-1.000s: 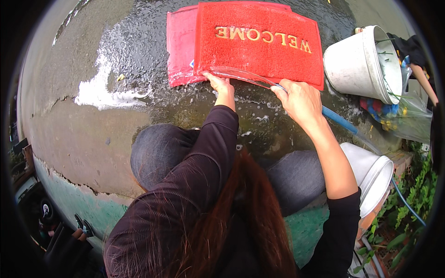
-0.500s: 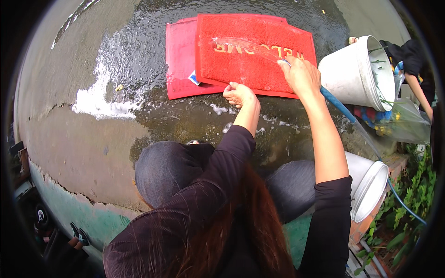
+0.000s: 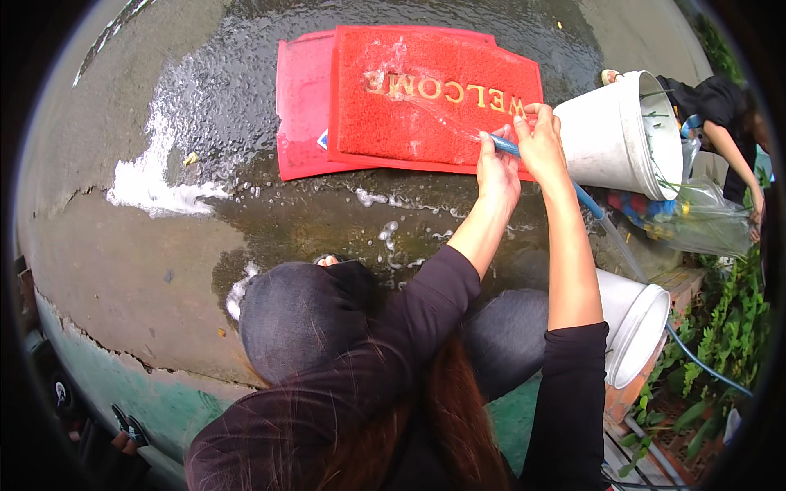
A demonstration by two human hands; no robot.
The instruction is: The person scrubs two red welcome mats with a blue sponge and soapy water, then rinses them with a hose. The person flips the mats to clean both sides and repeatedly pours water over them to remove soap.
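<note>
On the wet concrete floor (image 3: pixel 139 270), a red doormat (image 3: pixel 434 102) lies flat at the far side, resting on a second, larger red mat (image 3: pixel 299 114) whose left edge and near left corner show beneath it. Both hands are raised over the upper mat's near right corner. The left hand (image 3: pixel 498 168) has its fingers closed around the nozzle end of a thin blue hose (image 3: pixel 585 200); the right hand (image 3: pixel 540 139) sits just beside it, fingers curled on the same hose a little further back. A stream of water leaves the hose tip and strikes the mat's pile toward its middle.

Assessment of the hose: light, flexible and wet, so likely slippery; a two-handed hold close to the tip, as seen, appears best for steering the jet. It trails right and near, past a white bucket (image 3: pixel 634 323) lying on its side by the person's right knee.

Assessment of the doormat: soaked pile on a rubbery backing, probably heavy with water and floppy; an edge or corner would be the sensible hold. Neither hand touches it as far as can be told.

Foam (image 3: pixel 155 184) lies on the floor to the left. A second white bucket (image 3: pixel 614 135) tilts at the far right, beside another person (image 3: pixel 725 123) bending over clear plastic bags (image 3: pixel 696 221).
</note>
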